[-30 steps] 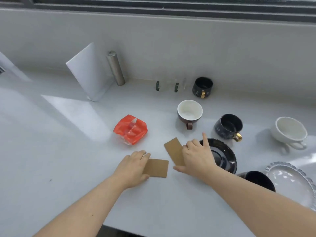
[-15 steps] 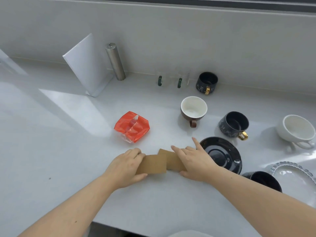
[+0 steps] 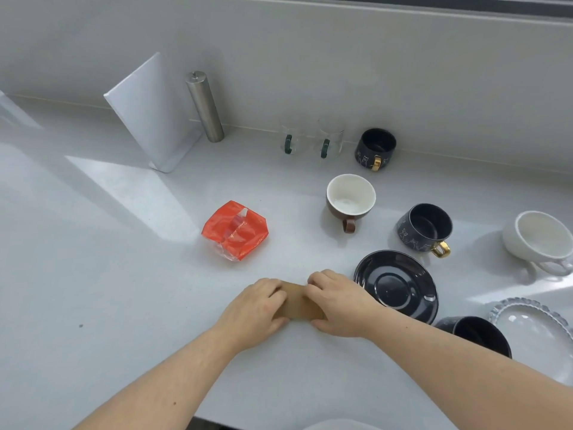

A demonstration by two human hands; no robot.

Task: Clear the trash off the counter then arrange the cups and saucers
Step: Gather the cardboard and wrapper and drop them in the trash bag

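Note:
Two brown cardboard pieces (image 3: 298, 302) lie stacked on the white counter (image 3: 93, 290) near its front edge. My left hand (image 3: 255, 308) presses on their left end and my right hand (image 3: 338, 302) on their right end, so most of the card is hidden. A red plastic wrapper (image 3: 235, 230) lies just beyond the hands. A black saucer (image 3: 397, 285) sits right of my right hand. Around it stand a brown cup with a white inside (image 3: 350, 197), two dark cups with gold handles (image 3: 425, 228) (image 3: 375, 148), a white cup (image 3: 541, 238) and another dark cup (image 3: 477, 335).
Two clear glass mugs with green handles (image 3: 310, 139) stand by the back wall. A steel cylinder (image 3: 205, 107) and a leaning white board (image 3: 152, 113) are at the back left. A scalloped glass saucer (image 3: 533, 321) sits at the right edge.
Both hands slid the two cardboard pieces together; they were apart, then overlapping, and are now stacked under my hands. The camera view has shifted slightly.

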